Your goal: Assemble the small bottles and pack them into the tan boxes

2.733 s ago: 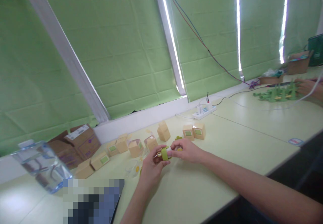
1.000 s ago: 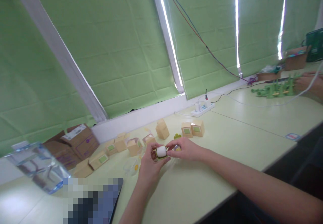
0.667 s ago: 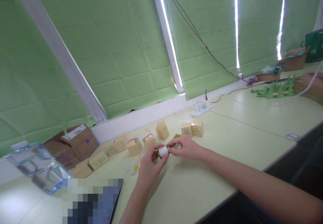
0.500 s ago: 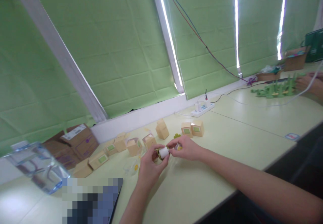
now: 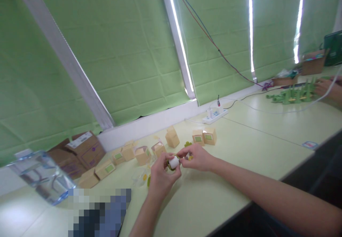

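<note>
A small white cylinder (image 5: 174, 162) with a thin dark-and-yellow band round it is held above the table. My left hand (image 5: 163, 175) is closed around it, thumb on the near side and fingers behind. With thumb and fingertips together, my right hand (image 5: 196, 157) pinches the band at the cylinder's right edge. Part of the band is hidden by the fingers. A green flower-shaped piece (image 5: 188, 144) lies just behind my right hand. Beside my left wrist are a yellow-green piece (image 5: 149, 180) and a clear plastic piece (image 5: 138, 177) with a yellow spot.
Several small tan boxes (image 5: 172, 137) stand along the back of the table. Leftward are brown cartons (image 5: 87, 151), a large water bottle (image 5: 44, 176) and a pixelated dark device (image 5: 107, 212). A power strip (image 5: 215, 116) lies behind. Another person's hand (image 5: 324, 87) is by green parts (image 5: 294, 95) at far right.
My left hand has shifted slightly right and the white cylinder has turned a little in the fingers. More of the yellow-green piece shows beside my left wrist.
</note>
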Tool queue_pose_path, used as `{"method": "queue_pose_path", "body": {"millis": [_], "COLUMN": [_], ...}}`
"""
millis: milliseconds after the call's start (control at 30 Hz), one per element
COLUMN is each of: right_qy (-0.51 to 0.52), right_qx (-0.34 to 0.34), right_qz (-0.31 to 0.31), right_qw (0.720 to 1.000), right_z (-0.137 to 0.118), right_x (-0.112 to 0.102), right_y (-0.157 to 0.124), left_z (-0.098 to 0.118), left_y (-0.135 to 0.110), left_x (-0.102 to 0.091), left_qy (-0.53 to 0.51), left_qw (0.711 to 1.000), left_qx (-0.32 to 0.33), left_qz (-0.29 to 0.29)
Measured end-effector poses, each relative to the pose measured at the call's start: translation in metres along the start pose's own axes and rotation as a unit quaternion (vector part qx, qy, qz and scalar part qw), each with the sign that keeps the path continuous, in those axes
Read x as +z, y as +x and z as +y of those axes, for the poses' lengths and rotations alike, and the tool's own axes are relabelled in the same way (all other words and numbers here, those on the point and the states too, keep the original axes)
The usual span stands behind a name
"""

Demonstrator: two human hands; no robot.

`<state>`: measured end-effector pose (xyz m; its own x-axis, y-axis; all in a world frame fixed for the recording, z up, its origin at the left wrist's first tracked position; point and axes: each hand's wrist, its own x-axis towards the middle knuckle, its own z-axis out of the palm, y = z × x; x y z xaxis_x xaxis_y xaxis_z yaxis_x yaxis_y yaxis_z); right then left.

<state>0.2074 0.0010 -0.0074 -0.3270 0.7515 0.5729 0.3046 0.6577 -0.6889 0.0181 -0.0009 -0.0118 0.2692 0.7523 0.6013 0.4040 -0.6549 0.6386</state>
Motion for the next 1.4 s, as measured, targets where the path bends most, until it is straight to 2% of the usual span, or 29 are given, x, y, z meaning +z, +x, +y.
{"method": "queue_pose_path", "body": {"millis": [333, 700, 1033, 1200, 1400], "right_qy": [0.011, 0.056, 0.085, 0.032, -0.104], "right_qx": [0.024, 0.009, 0.031, 0.004, -0.082], "right_qz": [0.004, 0.001, -0.011, -0.026, -0.014], "right_qw": [1.000, 0.998, 0.996, 0.999, 0.991], "right_z": [0.003, 0.009, 0.008, 0.005, 0.001], "right_x": [0.000, 0.010, 0.010, 0.005, 0.009], "right_y": [0.000, 0.001, 0.000, -0.003, -0.004], "left_z": [0.004, 0.010, 0.004, -0.005, -0.014], "left_y": [-0.001, 0.000, -0.001, -0.002, -0.001], "left_x": [-0.008, -0.007, -0.009, -0.012, -0.013], "left_qy": [-0.020, 0.110, 0.052, 0.002, -0.039], "left_qw": [0.999, 0.993, 0.997, 0.999, 0.999], "left_qx": [-0.007, 0.038, 0.017, 0.001, -0.031], "left_qz": [-0.044, -0.029, -0.057, -0.051, -0.019]}}
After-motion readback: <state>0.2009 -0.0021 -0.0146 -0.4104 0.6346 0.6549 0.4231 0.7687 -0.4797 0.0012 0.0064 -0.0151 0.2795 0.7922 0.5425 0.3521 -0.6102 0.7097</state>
